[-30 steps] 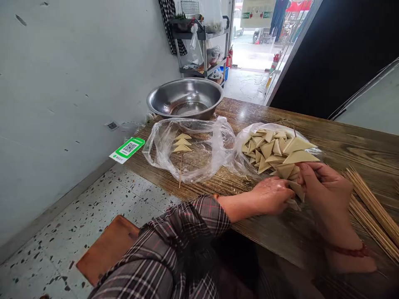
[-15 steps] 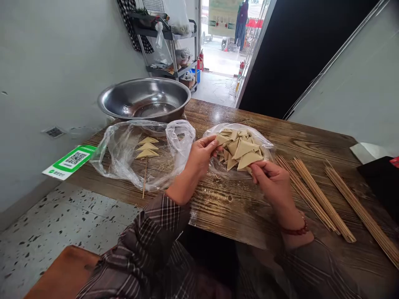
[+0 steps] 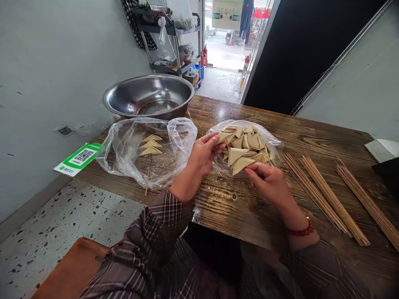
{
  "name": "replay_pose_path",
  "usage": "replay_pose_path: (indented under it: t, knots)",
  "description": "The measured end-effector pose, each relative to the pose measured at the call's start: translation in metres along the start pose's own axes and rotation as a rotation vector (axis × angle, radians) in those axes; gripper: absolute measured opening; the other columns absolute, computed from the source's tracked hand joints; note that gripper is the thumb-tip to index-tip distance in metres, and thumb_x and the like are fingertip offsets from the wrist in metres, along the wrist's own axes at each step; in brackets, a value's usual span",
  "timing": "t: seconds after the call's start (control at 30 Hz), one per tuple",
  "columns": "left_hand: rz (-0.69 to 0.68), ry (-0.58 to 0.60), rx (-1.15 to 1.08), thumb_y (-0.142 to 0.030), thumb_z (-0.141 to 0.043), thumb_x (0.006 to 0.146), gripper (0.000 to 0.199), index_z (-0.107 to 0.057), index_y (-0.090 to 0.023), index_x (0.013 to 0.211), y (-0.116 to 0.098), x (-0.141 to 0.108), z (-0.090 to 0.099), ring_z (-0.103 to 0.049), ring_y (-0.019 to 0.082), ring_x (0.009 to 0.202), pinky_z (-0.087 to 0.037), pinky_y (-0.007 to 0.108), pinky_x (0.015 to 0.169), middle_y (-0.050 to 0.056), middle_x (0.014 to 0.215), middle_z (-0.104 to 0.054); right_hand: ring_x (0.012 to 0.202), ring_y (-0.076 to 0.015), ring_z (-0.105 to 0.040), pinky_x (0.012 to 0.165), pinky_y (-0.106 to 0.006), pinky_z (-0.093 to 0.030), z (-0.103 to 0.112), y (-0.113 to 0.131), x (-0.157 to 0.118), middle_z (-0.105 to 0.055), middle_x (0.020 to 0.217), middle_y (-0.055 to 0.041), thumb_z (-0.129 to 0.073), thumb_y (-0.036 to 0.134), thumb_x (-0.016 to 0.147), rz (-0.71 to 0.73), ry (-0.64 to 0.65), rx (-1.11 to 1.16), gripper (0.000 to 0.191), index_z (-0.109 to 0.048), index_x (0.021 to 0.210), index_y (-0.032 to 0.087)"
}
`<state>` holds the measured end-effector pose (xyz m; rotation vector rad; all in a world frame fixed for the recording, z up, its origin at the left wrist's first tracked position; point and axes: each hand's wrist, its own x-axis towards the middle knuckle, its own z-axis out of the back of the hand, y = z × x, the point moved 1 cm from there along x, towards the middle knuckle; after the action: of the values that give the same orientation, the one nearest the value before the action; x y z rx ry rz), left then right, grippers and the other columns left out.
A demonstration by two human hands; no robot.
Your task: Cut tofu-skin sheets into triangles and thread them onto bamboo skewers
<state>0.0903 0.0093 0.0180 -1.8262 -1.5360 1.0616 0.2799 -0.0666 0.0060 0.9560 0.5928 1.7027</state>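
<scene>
Apparently threading step, head view: right hand pinches lower triangle, thumb against fingers; upper triangle overlaps it just beyond grip. Whether both are threaded, cannot tell. Left hand, up and left of right grip, pinches single triangle. Loose pile just beyond both grips. Skewer with three triangles left of left grip; spare sticks right of right grip. Next move likely calls for aligning left piece with right pair.

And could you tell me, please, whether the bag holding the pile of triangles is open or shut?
Open: the bag is spread wide, its plastic lying around the triangles, whose top layer shows bare.
</scene>
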Motion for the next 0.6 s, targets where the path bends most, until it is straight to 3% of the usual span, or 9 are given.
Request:
replay_pose_path:
  t: [0.6]
  knots:
    - [0.01,0.05,-0.009,-0.01,-0.064,0.087,0.009,-0.066,-0.01,0.095,0.0046,0.0001,0.0004,-0.063,0.007,0.053,-0.047,0.017,0.052,0.003,0.069,-0.071,0.046,-0.0103,-0.047,0.049,-0.023,-0.037,-0.002,-0.004,-0.0001,-0.055,0.05,0.0045,-0.059,0.034,0.09,-0.002,0.0,-0.037,0.024,-0.07,0.076,0.019]
